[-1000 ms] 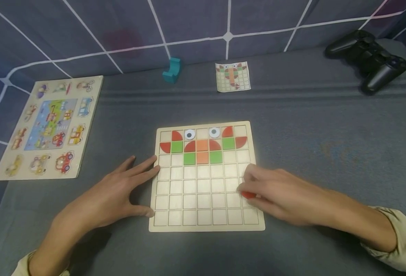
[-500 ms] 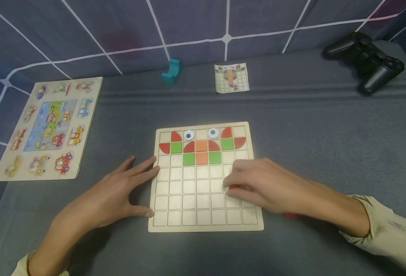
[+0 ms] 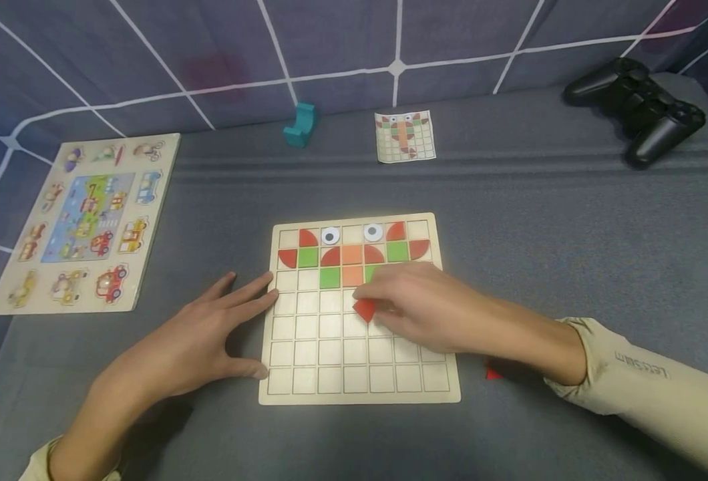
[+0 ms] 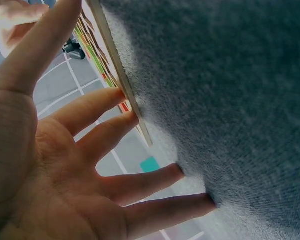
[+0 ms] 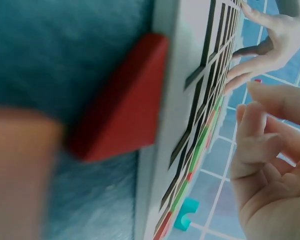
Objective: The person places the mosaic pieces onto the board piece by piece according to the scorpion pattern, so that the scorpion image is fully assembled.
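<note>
A square wooden grid board (image 3: 318,352) lies in front of me, its upper rows carrying red quarter-circles, green and orange squares and two round eye pieces. My right hand (image 3: 426,307) pinches a red quarter-circle piece (image 3: 364,309) between thumb and fingers over the middle of the board, just below the orange squares. My left hand (image 3: 192,341) is spread along the board's left side. In the left wrist view two fingertips (image 4: 132,118) touch the board's edge, and the other two rest on the cloth. Another red piece (image 5: 125,105) lies beside the board's edge.
A small pattern card (image 3: 405,137) lies behind the board, with a teal phone-stand-like block (image 3: 300,125) to its left. A vehicle picture puzzle (image 3: 149,230) sits at far left, a black game controller (image 3: 636,107) at back right. An orange blurred block (image 5: 20,175) shows close up in the right wrist view.
My right hand has moved left across the board, carrying the red piece from the right columns to the middle. A red piece on the cloth has come into view. The left hand has stayed put.
</note>
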A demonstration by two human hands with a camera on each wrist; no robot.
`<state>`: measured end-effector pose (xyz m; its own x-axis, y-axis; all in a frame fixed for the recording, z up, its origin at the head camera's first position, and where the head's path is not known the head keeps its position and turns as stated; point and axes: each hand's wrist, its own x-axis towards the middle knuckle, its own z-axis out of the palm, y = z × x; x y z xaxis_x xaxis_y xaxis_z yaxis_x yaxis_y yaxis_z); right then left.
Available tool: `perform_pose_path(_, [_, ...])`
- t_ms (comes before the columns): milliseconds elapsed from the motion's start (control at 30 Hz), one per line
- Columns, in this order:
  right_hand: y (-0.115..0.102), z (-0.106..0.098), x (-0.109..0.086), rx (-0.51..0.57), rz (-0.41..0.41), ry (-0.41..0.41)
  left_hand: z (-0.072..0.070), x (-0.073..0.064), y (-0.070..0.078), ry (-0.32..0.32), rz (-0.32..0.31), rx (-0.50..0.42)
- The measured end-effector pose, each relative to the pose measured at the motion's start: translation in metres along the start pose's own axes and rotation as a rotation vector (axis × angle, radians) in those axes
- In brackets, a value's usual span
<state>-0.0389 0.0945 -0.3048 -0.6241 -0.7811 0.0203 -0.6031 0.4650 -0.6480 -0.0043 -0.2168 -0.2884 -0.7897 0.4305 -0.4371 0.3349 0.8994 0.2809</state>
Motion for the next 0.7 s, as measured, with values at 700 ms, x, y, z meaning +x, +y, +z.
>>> perform_pose_path(700, [-0.006, 0.013, 0.041, -0.156, 0.098, -0.111, 0.000, 0.001, 0.000, -0.011, -0.010, -0.003])
